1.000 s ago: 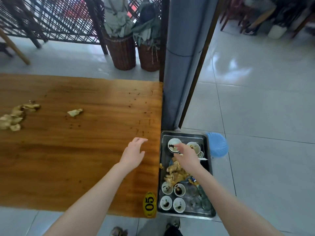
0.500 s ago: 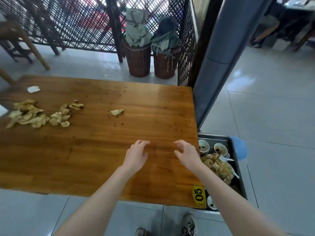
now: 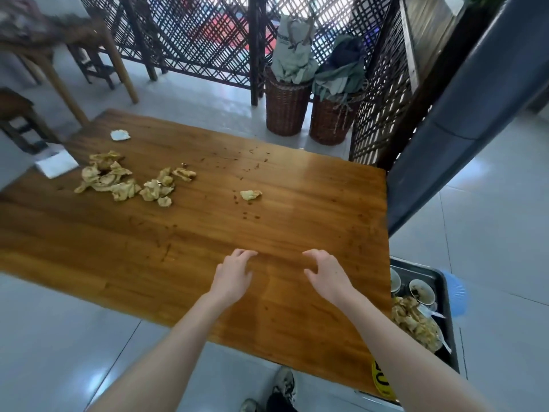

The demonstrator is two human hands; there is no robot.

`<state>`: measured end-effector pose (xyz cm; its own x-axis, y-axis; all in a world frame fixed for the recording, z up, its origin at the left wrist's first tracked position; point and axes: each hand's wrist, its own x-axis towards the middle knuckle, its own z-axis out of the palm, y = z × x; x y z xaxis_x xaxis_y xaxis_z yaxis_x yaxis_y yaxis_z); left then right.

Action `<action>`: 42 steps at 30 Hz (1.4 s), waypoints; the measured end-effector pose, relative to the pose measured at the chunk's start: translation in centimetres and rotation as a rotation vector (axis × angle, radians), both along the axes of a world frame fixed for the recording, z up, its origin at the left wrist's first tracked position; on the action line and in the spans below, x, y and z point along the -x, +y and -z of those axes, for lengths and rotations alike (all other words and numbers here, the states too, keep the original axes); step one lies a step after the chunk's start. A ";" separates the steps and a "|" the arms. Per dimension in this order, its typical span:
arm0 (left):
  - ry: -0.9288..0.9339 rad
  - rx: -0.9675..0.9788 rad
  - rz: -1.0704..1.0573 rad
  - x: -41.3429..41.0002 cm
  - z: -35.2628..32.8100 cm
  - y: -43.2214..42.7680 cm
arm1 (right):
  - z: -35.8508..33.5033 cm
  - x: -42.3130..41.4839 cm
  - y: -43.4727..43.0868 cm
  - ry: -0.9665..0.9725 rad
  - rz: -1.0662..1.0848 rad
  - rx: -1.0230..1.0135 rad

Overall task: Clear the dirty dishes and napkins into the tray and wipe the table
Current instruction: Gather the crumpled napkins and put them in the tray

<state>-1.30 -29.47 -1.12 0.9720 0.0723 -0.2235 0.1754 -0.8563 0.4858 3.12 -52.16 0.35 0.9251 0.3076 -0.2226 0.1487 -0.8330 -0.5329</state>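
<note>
My left hand [image 3: 234, 275]: lower centre, above the table [image 3: 178, 248], fingers loosely curled, holding nothing.
My right hand [image 3: 328, 276]: just right of it, fingers loosely spread, also empty.
Tray [image 3: 450, 328]: lower right edge, beside the table, holding cups [image 3: 420, 289] and crumpled napkins [image 3: 413, 322].
Lone napkin [image 3: 251, 194]: mid-frame, on the table.
Napkin heap [image 3: 124, 179]: farther left.
White scrap [image 3: 120, 135]: upper left, near the far edge.

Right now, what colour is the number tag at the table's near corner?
The number tag is yellow with black print; head view.
</note>
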 end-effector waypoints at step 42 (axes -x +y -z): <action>0.074 0.136 0.087 -18.1 4.7 28.4 | 6.1 -20.3 24.6 -0.061 0.123 0.236</action>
<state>16.78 -1.07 -5.85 0.9537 -0.0477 -0.2971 0.1430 -0.7971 0.5867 23.45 -27.59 -5.75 0.9662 0.1385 -0.2175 0.0648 -0.9468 -0.3152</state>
